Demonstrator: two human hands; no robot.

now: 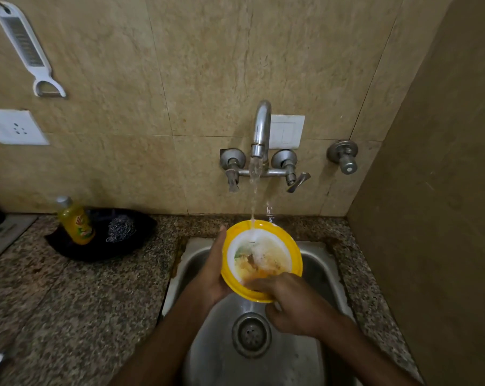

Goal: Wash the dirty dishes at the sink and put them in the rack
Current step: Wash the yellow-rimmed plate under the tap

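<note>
A yellow-rimmed plate [294,252] with a white centre and brown food smears is held tilted over the steel sink [313,277]. Water from the tap [261,129] falls onto its upper part. My left hand [213,270] cups the plate's left edge from behind. My right hand [288,298] lies over the plate's lower rim, fingers pressed on the dirty face, thumb under the rim. No rack is in view.
A yellow dish-soap bottle [75,221] and a steel scrubber [120,228] sit in a dark tray [68,246] on the granite counter [68,302], left of the sink. The drain [251,334] lies below the plate. A side wall [444,218] stands close on the right.
</note>
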